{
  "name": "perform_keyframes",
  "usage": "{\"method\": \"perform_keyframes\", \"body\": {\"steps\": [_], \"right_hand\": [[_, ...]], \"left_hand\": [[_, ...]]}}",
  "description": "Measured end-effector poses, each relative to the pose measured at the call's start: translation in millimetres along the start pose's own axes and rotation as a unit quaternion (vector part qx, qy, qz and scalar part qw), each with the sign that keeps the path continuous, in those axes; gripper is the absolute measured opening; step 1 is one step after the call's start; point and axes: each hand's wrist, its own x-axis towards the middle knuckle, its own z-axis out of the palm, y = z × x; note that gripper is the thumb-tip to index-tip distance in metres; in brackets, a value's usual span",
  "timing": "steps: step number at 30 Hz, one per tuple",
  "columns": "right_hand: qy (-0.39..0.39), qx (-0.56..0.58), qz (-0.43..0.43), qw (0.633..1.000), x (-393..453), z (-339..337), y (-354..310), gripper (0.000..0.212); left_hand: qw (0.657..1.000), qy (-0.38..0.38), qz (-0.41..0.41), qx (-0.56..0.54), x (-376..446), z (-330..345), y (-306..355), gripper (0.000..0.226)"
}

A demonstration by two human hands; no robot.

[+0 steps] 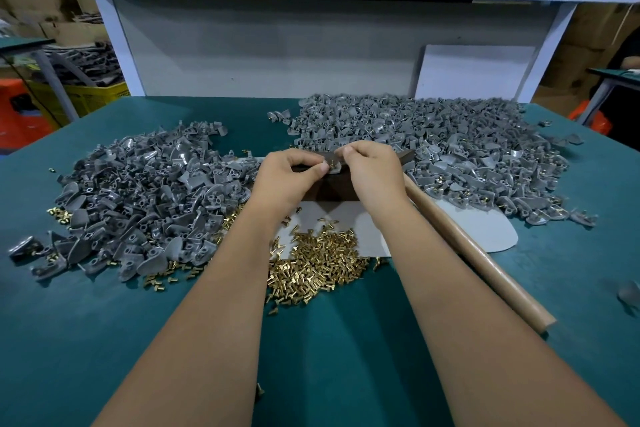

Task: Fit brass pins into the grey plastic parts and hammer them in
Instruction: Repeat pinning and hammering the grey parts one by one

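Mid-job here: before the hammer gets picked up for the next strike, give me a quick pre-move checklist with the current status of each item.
1. Grey part held over the dark block: ok, the left hand pinches it there.
2. Brass pin at the part: ok, the right hand pinches it against the part.
3. Pin fully seated and straight: cannot tell, fingers hide it.
4. Hammer handle within reach: ok, it lies on the table by the right forearm.
5. Right hand free for the hammer: not ok, it is on the pin.
6. Loose pin pile stocked: ok.
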Motion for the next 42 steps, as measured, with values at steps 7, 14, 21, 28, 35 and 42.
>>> {"method": "perform_keyframes", "body": {"steps": [7, 14, 21, 28, 35, 42], "right_hand": [[0.008, -0.142, -0.050, 0.989, 2, 4, -1, 0.014], [0.031, -0.204, -0.051, 0.977, 1, 9, -4, 0.013], [0.036, -0.168, -0.037, 0.984, 0, 11, -4, 0.015], [0.045, -0.147, -0.028, 0.988, 1, 13, -2, 0.017], [0.049, -0.148, -0.046, 0.987, -2, 14, 0, 0.016], [0.046, -0.102, -0.073, 0.991, -8, 11, 8, 0.019]], "left_hand": [[1.000, -0.007, 0.000, 0.000, 0, 0, 2, 0.009], [0.999, -0.009, 0.015, 0.028, 0, 0, 2, 0.005], [0.995, 0.023, 0.057, 0.082, -1, 3, -6, 0.011], [0.990, 0.039, 0.065, 0.118, -2, 4, -8, 0.010], [0.989, 0.027, 0.071, 0.125, -4, 2, -6, 0.016], [0.994, 0.012, 0.050, 0.101, -2, 0, -4, 0.009]]}}
